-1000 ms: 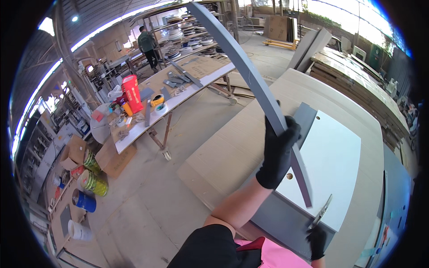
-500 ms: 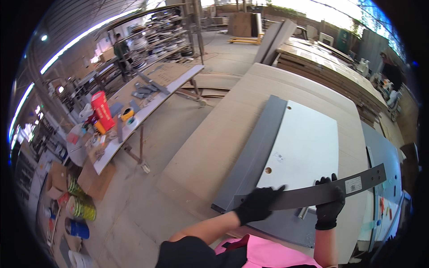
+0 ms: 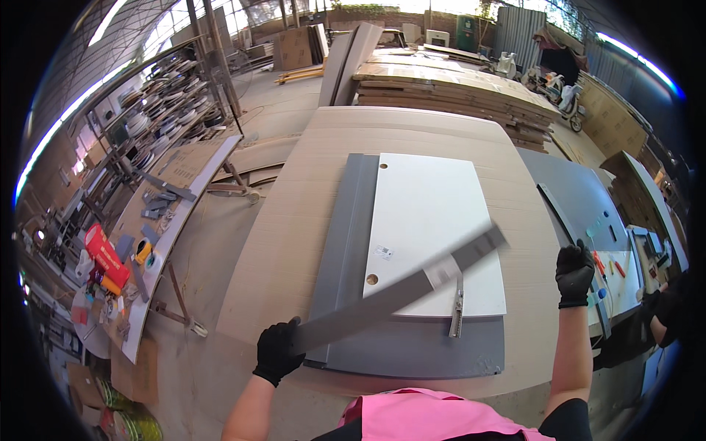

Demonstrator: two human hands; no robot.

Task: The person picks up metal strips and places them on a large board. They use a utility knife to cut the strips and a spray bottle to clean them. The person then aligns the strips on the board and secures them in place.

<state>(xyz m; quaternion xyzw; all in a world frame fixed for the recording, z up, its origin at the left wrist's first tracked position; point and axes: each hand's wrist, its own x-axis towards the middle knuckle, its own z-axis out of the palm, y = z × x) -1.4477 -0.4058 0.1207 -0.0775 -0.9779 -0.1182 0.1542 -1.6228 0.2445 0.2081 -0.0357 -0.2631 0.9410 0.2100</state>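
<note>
My left hand, in a black glove, grips the near end of a long grey strip with a pale label. The strip slants up to the right above a white panel with two round holes, and motion blurs its far end. Beneath the white panel lies a larger grey panel; a long grey board runs along their left side. A metal slide rail rests at the white panel's near edge. My right hand, also gloved, is raised at the right with fingers curled; anything inside them is hidden.
Cardboard covers the work surface under the panels. At the right, a blue-grey table bears hand tools, with a partly seen person in dark clothing beside it. A cluttered bench stands left; stacked boards lie behind.
My right hand has let go of the strip and moved right, toward the tools. My left hand has moved left with the strip's end, and the strip slants more steeply. The view has turned right.
</note>
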